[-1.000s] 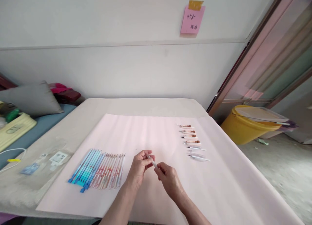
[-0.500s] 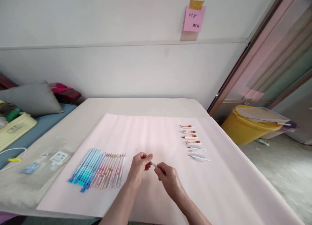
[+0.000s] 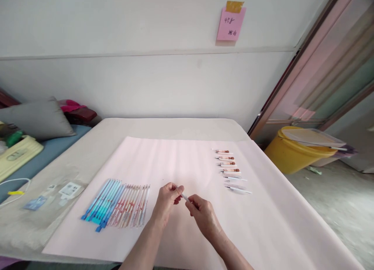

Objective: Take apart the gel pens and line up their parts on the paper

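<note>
Between both hands is a slim white pen [image 3: 184, 197], slanting down to the right. The thumb and fingers of my left hand [image 3: 167, 200] pinch its upper left end. My right hand [image 3: 203, 212] is closed round its lower right end, so much of the pen is hidden. To the left lies a row of blue pens [image 3: 106, 200], and beside it a row of pale pens with red and brown marks [image 3: 131, 203]. On the right, several short white pens with brown figures [image 3: 229, 164] lie in a column, with plain white pens [image 3: 238, 189] nearest me.
A pale pink sheet [image 3: 175, 157] covers much of the table [image 3: 166, 126]. Clear plastic packaging [image 3: 68, 190] lies at the left. A yellow bin [image 3: 288, 153] stands on the floor at right. A pink note [image 3: 230, 24] is taped to the wall behind.
Both hands keep the same grip on the white pen, with hardly any movement. The taped note has swung slightly on the wall.
</note>
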